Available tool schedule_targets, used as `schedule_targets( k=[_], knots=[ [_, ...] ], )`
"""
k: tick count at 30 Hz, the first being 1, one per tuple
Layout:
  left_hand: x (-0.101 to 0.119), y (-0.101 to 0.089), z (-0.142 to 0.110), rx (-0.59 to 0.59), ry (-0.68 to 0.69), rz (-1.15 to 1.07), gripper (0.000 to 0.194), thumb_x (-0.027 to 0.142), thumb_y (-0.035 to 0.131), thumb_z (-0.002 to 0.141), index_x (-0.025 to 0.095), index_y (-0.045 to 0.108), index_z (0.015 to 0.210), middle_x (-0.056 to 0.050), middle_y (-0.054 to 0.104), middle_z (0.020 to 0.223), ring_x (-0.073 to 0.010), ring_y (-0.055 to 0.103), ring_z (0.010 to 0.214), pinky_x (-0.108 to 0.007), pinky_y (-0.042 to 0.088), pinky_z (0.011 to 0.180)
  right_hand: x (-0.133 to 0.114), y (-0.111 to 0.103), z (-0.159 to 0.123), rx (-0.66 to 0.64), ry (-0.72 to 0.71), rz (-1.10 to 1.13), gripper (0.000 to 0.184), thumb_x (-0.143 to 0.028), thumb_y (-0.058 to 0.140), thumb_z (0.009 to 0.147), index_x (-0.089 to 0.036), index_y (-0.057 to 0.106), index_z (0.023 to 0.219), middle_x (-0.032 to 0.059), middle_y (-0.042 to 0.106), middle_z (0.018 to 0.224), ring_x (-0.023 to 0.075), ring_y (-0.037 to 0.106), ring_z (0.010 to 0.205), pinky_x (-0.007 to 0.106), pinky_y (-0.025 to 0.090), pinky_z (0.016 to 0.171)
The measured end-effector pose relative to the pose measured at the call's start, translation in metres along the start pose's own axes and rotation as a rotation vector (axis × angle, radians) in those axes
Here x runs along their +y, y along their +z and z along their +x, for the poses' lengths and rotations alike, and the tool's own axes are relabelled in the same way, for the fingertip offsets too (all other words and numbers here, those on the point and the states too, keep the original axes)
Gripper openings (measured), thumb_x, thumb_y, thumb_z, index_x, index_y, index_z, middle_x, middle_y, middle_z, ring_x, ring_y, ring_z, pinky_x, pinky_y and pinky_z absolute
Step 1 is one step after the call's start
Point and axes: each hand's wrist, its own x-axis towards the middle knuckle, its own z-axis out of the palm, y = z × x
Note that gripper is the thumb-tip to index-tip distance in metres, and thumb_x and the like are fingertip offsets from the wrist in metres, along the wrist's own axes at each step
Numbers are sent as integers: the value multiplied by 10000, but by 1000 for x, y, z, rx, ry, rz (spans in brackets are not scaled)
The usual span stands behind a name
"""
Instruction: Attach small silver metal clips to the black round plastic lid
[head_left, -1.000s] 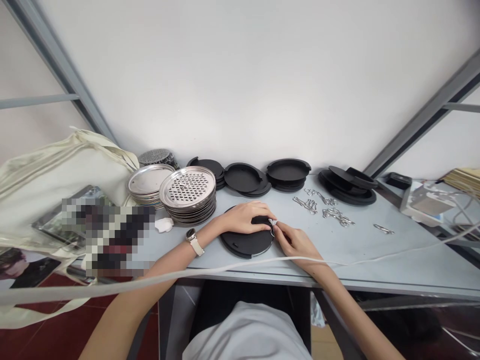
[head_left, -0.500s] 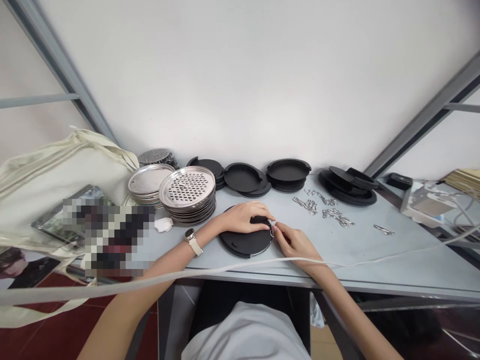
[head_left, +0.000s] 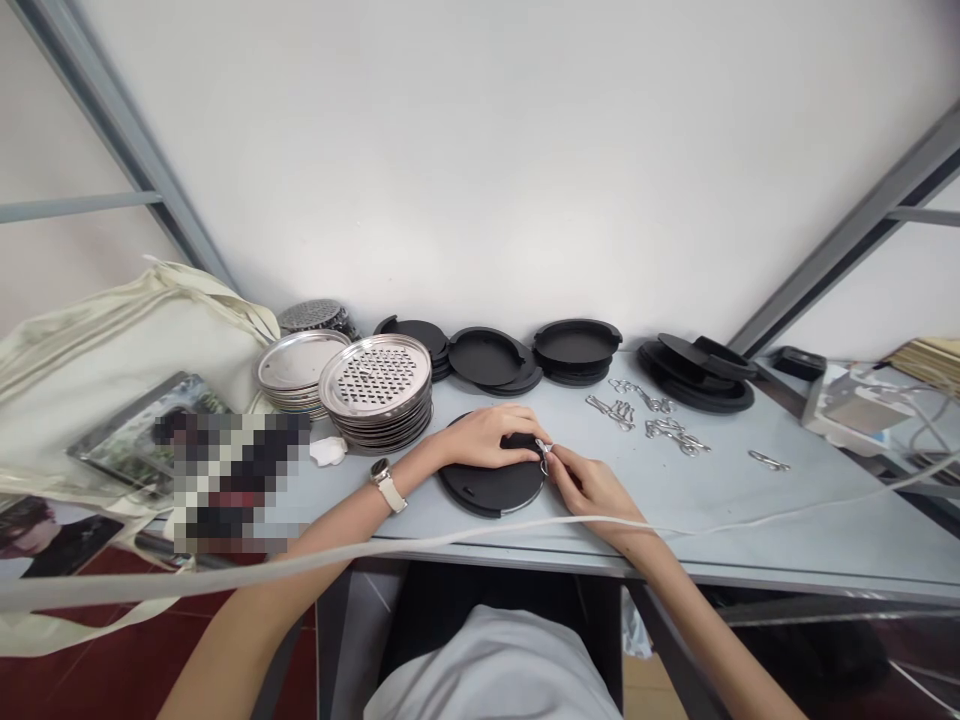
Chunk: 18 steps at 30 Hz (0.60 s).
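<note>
A round black case [head_left: 487, 488] with a thin silver line along its near right edge lies on the table in front of me. Over its top rests my left hand [head_left: 495, 437], gripping the case with thumb and fingers reaching to its right edge. My right hand [head_left: 589, 487] pinches a small silver metal clip [head_left: 544, 458] against that same edge; fingertips hide part of the clip. Loose silver clips [head_left: 675, 435] lie in small heaps to the right, with another clip [head_left: 769, 461] farther out.
Stacked perforated metal discs [head_left: 379, 385] and plain metal discs [head_left: 300, 365] stand at left. Black round trays [head_left: 576, 345] line the wall, with more black parts [head_left: 694, 375] at right. A white cord [head_left: 450, 538] crosses in front, and a cream bag [head_left: 135, 320] sits left.
Both hands stay at the case's right edge, with the clip pinched there. The view has shifted very slightly; nothing else has visibly moved.
</note>
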Motion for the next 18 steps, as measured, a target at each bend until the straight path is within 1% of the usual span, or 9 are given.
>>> schedule_targets(
  k=[8,18],
  knots=[
    [1,0,0,2,23,-5,243,268,553,860,172,613,1075,-71,607,1032,-178,542,993,-283,392,924,-1,-1,-1,-2,-9,30,326,-352,299,940,-192,562,831,33,634,723,147,519,577,240,361,568],
    [-1,0,0,5,31,-4,252,262,558,856,182,614,1088,-69,604,1029,-180,537,991,-290,388,926,3,1,0,4,-14,1,308,-340,305,935,-202,530,777,18,596,661,141,479,534,238,339,543]
  ],
)
